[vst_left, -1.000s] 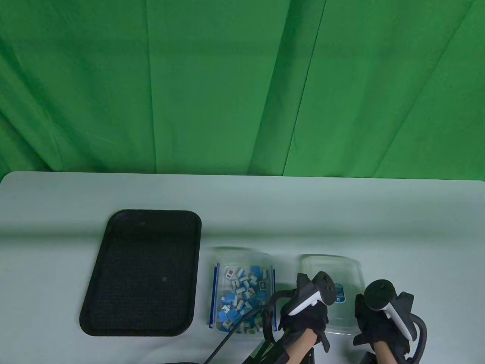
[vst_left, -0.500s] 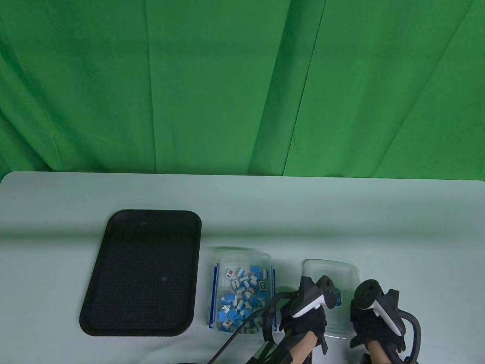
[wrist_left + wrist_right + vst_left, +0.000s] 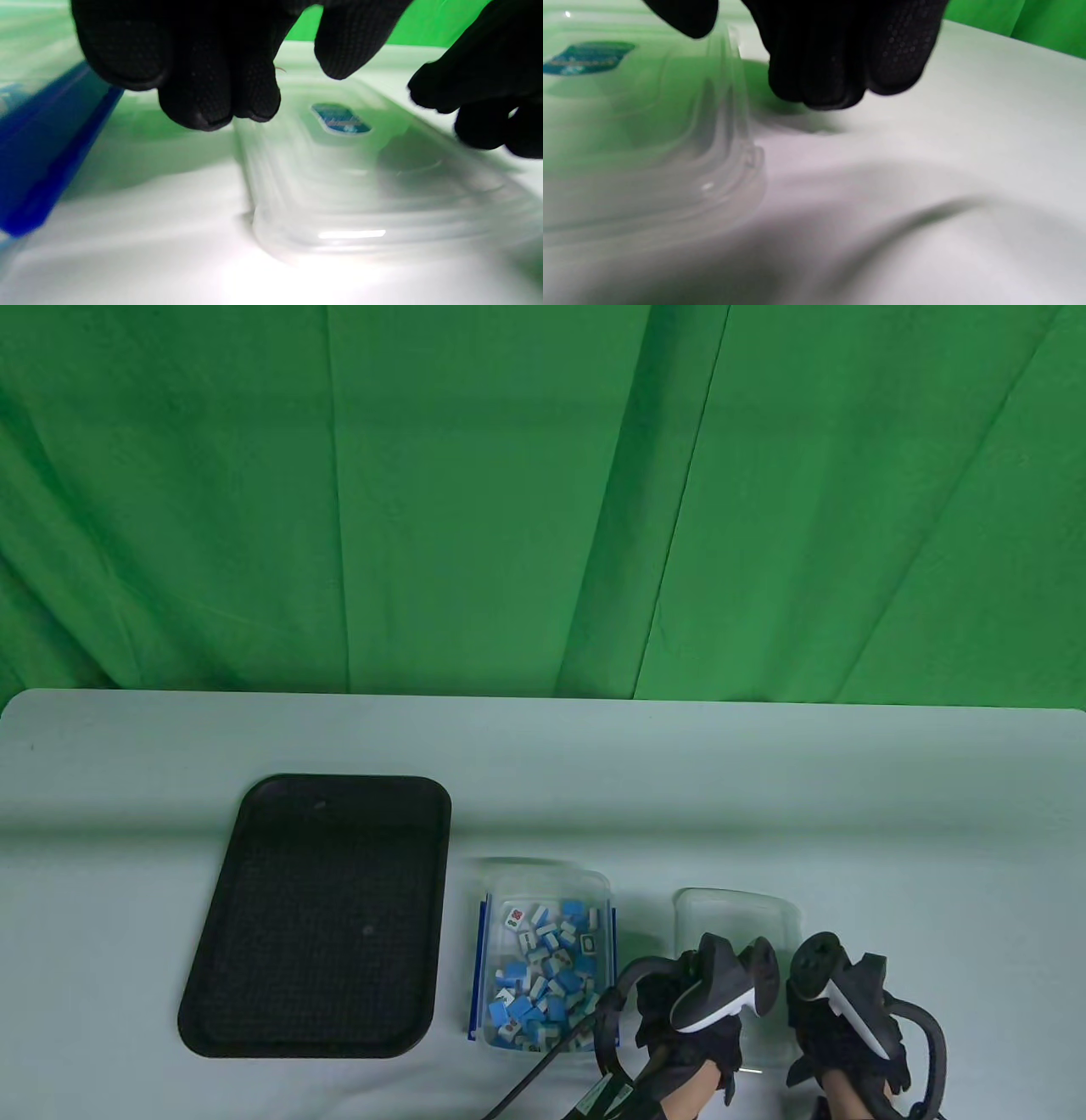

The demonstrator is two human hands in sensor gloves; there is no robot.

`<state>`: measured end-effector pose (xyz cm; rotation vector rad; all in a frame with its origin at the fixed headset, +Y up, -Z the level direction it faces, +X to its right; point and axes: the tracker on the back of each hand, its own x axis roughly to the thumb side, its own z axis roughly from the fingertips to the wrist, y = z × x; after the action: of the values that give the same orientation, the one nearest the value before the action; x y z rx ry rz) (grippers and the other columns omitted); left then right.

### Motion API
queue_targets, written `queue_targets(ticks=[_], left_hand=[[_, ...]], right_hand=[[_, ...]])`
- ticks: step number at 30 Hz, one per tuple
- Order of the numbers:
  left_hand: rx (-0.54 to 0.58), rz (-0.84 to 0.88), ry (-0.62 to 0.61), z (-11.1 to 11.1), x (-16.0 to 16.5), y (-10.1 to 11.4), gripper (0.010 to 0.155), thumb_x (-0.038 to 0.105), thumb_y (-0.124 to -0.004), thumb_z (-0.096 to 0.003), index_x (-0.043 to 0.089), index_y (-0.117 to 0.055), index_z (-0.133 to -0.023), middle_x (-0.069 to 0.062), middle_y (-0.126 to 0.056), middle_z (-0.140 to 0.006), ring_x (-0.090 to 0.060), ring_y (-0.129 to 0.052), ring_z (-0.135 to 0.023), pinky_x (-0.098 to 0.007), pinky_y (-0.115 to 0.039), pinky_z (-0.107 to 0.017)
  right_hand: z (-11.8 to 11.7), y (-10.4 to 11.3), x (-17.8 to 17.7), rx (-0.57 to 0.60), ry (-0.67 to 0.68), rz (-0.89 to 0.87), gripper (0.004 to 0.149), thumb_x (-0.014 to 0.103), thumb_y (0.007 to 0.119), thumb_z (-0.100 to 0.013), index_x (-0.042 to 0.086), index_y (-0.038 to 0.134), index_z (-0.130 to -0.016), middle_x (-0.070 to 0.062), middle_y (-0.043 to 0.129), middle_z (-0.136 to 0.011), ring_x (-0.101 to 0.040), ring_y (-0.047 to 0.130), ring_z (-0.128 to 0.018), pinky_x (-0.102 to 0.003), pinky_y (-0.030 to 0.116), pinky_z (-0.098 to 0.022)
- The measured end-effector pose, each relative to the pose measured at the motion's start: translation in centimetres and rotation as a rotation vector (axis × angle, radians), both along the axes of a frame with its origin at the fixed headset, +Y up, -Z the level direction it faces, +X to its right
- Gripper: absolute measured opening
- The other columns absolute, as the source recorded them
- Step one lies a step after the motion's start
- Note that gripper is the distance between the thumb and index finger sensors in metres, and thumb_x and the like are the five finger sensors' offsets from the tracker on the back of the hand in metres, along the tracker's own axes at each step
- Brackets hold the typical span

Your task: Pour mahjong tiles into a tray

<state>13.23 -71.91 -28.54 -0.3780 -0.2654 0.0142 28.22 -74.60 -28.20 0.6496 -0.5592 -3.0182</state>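
Mahjong tiles [image 3: 547, 971] all sit in clear lidless container [image 3: 543, 882], mid-bench, just right of black tray [image 3: 318, 916]. Tray holds no tiles; pour not started. Clear lid [image 3: 734, 909] lies flat on bench right of container. Left hand [image 3: 691, 1027] and right hand [image 3: 848, 1035] hover at lid's near end, fingers [image 3: 212, 93] curled; can't tell if either grip touches the lid. Left: lift container, tip over tray. Bench [image 3: 543, 763] pale, smooth; green cloth backdrop [image 3: 543, 492] behind.
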Motion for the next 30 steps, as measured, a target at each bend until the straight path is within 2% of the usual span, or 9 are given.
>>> queue_targets(ticks=[5, 8, 13, 17, 20, 24, 28, 30], left_hand=[[0.091, 0.058, -0.016, 0.4, -2.3, 2.9, 0.062, 0.043, -0.07, -0.0646, -0.003, -0.068, -0.107, -0.012, -0.099, -0.075, -0.033, -0.101, -0.058, -0.049, -0.082, -0.043], [0.13, 0.072, -0.004, 0.5, -5.0, 4.2, 0.062, 0.043, -0.069, -0.0649, -0.003, -0.068, -0.107, -0.012, -0.099, -0.076, -0.033, -0.101, -0.058, -0.049, -0.082, -0.044], [0.199, 0.086, 0.029, 1.0, -11.1, 6.0, 0.063, 0.044, -0.067, -0.0653, -0.002, -0.067, -0.108, -0.013, -0.098, -0.079, -0.034, -0.101, -0.06, -0.05, -0.081, -0.045], [0.242, 0.118, 0.077, 1.2, -16.4, 6.5, 0.064, 0.045, -0.064, -0.0659, -0.002, -0.065, -0.109, -0.015, -0.096, -0.082, -0.037, -0.1, -0.064, -0.051, -0.081, -0.046], [0.243, 0.16, 0.124, 1.1, -19.7, 6.1, 0.067, 0.047, -0.058, -0.0665, -0.003, -0.062, -0.111, -0.017, -0.094, -0.086, -0.039, -0.098, -0.067, -0.052, -0.08, -0.048], [0.182, 0.248, 0.179, 0.7, -23.2, 4.1, 0.071, 0.05, -0.054, -0.0667, -0.003, -0.057, -0.114, -0.02, -0.09, -0.092, -0.042, -0.095, -0.072, -0.054, -0.078, -0.05], [0.097, 0.311, 0.209, 0.4, -24.6, 1.5, 0.074, 0.052, -0.052, -0.067, -0.003, -0.049, -0.116, -0.025, -0.082, -0.1, -0.045, -0.091, -0.078, -0.056, -0.076, -0.052], [0.074, 0.328, 0.21, 0.3, -24.7, 0.3, 0.074, 0.052, -0.051, -0.0669, -0.003, -0.046, -0.117, -0.028, -0.077, -0.103, -0.047, -0.089, -0.08, -0.056, -0.076, -0.053]], right_hand=[[0.5, 1.0, -0.8, 0.102, 0.046, -0.003, 0.065, 0.052, 0.057, -0.07, 0.007, 0.053, -0.117, -0.01, 0.081, -0.097, -0.03, 0.089, -0.073, -0.046, 0.078, -0.061], [1.0, 1.9, -1.6, 0.179, 0.091, -0.013, 0.066, 0.053, 0.057, -0.07, 0.008, 0.052, -0.117, -0.01, 0.081, -0.097, -0.03, 0.089, -0.073, -0.046, 0.078, -0.061], [2.2, 4.5, -3.7, 0.296, 0.197, -0.063, 0.068, 0.056, 0.054, -0.069, 0.009, 0.051, -0.118, -0.012, 0.08, -0.099, -0.032, 0.088, -0.075, -0.047, 0.078, -0.061], [2.7, 6.2, -7.2, 0.329, 0.321, -0.153, 0.069, 0.058, 0.052, -0.069, 0.009, 0.051, -0.118, -0.013, 0.079, -0.101, -0.033, 0.088, -0.077, -0.048, 0.077, -0.062], [2.7, 7.2, -10.0, 0.306, 0.397, -0.171, 0.07, 0.059, 0.051, -0.069, 0.01, 0.05, -0.119, -0.012, 0.078, -0.103, -0.034, 0.088, -0.079, -0.048, 0.078, -0.062], [2.0, 7.8, -13.3, 0.281, 0.417, -0.294, 0.073, 0.06, 0.051, -0.068, 0.008, 0.047, -0.119, -0.015, 0.076, -0.107, -0.036, 0.089, -0.082, -0.048, 0.079, -0.062], [1.0, 6.5, -15.4, 0.213, 0.401, -0.325, 0.076, 0.06, 0.05, -0.068, 0.005, 0.041, -0.12, -0.019, 0.07, -0.112, -0.038, 0.088, -0.084, -0.048, 0.079, -0.062], [0.7, 5.2, -16.1, 0.182, 0.391, -0.336, 0.078, 0.06, 0.05, -0.068, 0.003, 0.039, -0.12, -0.021, 0.068, -0.114, -0.038, 0.088, -0.085, -0.048, 0.08, -0.062]])
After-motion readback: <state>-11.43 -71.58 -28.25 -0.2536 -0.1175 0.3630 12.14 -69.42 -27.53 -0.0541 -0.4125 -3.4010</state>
